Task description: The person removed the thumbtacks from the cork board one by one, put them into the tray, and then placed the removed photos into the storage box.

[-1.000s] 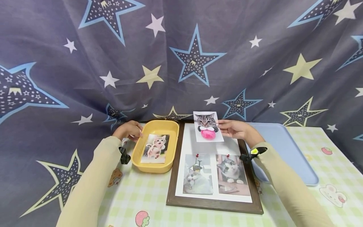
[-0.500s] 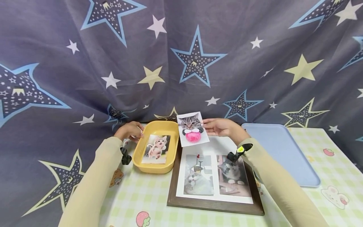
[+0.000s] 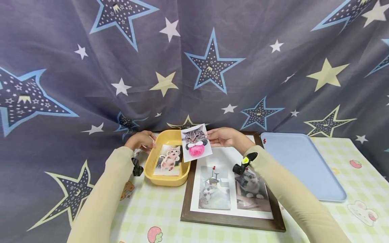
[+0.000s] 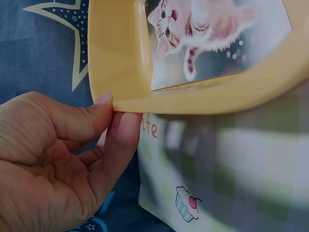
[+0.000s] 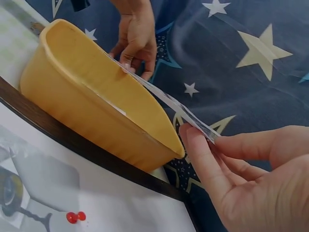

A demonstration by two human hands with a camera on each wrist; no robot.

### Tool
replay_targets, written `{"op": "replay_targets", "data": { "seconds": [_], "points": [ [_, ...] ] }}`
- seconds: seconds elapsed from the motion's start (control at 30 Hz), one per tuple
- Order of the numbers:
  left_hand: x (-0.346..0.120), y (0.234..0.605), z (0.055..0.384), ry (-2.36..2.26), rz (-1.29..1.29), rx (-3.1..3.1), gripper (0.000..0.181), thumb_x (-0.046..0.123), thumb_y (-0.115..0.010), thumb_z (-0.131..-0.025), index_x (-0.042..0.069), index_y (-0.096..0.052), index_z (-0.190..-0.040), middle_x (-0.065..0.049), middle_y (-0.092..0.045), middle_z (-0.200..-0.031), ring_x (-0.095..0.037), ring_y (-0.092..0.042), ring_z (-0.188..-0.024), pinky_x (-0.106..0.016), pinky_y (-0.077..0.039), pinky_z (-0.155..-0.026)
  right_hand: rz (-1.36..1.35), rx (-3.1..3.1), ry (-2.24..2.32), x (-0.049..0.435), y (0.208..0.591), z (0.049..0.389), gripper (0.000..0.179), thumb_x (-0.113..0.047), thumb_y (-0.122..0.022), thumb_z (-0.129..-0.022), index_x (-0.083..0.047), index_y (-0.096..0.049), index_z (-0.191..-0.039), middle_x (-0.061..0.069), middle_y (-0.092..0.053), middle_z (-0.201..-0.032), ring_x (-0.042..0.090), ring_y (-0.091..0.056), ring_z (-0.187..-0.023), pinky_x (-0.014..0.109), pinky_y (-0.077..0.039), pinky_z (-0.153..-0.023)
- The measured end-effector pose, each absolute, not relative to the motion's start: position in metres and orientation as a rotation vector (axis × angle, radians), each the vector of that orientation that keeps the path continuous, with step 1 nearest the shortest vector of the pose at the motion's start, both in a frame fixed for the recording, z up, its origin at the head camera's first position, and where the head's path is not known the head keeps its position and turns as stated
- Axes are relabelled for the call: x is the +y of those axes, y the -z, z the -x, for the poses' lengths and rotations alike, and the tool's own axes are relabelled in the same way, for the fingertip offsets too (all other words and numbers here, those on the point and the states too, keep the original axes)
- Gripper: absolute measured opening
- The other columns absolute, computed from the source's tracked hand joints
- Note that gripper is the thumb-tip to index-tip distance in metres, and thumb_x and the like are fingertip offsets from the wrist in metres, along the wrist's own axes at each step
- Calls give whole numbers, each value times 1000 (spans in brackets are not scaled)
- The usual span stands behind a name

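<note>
Right hand (image 3: 225, 137) pinching the edge of a striped-cat photo (image 3: 196, 143), carried leftward since the earlier frame from above the framed board (image 3: 232, 225) to over the right side of the yellow tray (image 3: 168, 181); left hand (image 3: 141, 140) still pinching its left rim between thumb and fingers; kitten photo (image 3: 168, 161) lying inside; red pins (image 3: 264, 141) on the blue tray (image 3: 304, 162) now in view

Photo (image 3: 196, 143): carried leftward from above the frame (image 3: 188, 199) to over the yellow tray's (image 3: 148, 165) right side; turned slightly anticlockwise.
Right hand (image 3: 223, 137): moved left with it.
Red pins (image 3: 264, 141): uncovered at the blue tray's (image 3: 301, 162) left corner by the sleeve's (image 3: 282, 182) shift.
</note>
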State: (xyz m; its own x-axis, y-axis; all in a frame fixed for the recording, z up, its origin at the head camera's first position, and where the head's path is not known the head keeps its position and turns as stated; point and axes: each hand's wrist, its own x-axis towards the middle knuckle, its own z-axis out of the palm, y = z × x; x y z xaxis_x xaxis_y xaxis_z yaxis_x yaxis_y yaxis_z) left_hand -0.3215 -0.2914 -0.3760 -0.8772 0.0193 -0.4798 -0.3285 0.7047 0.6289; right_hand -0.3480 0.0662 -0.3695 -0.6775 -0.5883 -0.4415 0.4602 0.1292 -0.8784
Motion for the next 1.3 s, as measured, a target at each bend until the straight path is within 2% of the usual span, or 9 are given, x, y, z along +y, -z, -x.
{"op": "replay_targets", "data": {
  "seconds": [0.23,0.43,0.67,0.8,0.9,0.97,1.3],
  "points": [
    [-285,375,323,-1009,220,2462,37,-7,-61,-93,-6,-47,-127,-10,-58,-94,-15,-62,-74,-28,-60,-67,136,1671,1627,58,371,350,36,3,-43,-105,3,-45,-141,-2,-70,-82,9,-67,-75,23,-59,-74],
    [-285,375,321,-1003,235,2454,39,-6,-60,-93,-7,-46,-130,-9,-58,-94,-14,-62,-74,-28,-60,-68,108,1751,1595,46,374,349,38,4,-46,-103,5,-47,-141,-2,-69,-79,8,-66,-73,23,-60,-80],
    [-288,373,320,-988,248,2456,38,-6,-61,-94,-6,-47,-130,-9,-58,-96,-15,-62,-77,-28,-61,-69,63,1828,1619,27,375,342,28,7,-51,-99,7,-56,-127,0,-67,-75,10,-65,-68,22,-60,-72],
    [-288,375,322,-996,248,2455,37,-5,-61,-94,-5,-47,-129,-9,-57,-96,-15,-62,-77,-28,-61,-69,32,1883,1613,18,375,338,26,7,-55,-98,8,-59,-124,2,-66,-75,11,-64,-65,29,-61,-85],
    [-289,376,323,-996,239,2457,36,-5,-61,-94,-5,-48,-128,-9,-58,-95,-15,-62,-76,-28,-61,-68,18,1907,1609,13,375,337,30,7,-56,-97,10,-60,-126,4,-66,-77,12,-64,-67,37,-58,-99],
    [-289,377,324,-995,242,2456,35,-5,-61,-94,-5,-48,-126,-8,-59,-95,-15,-62,-75,-28,-61,-68,9,1912,1608,9,375,335,32,8,-57,-96,12,-60,-127,5,-66,-79,13,-65,-68,40,-55,-103],
    [-292,376,323,-997,232,2447,34,-4,-59,-96,-4,-46,-127,-8,-58,-95,-14,-61,-77,-27,-61,-68,-27,1982,1601,-6,371,333,21,11,-57,-93,11,-63,-113,12,-65,-85,16,-65,-69,42,-55,-103]
  ]
}}
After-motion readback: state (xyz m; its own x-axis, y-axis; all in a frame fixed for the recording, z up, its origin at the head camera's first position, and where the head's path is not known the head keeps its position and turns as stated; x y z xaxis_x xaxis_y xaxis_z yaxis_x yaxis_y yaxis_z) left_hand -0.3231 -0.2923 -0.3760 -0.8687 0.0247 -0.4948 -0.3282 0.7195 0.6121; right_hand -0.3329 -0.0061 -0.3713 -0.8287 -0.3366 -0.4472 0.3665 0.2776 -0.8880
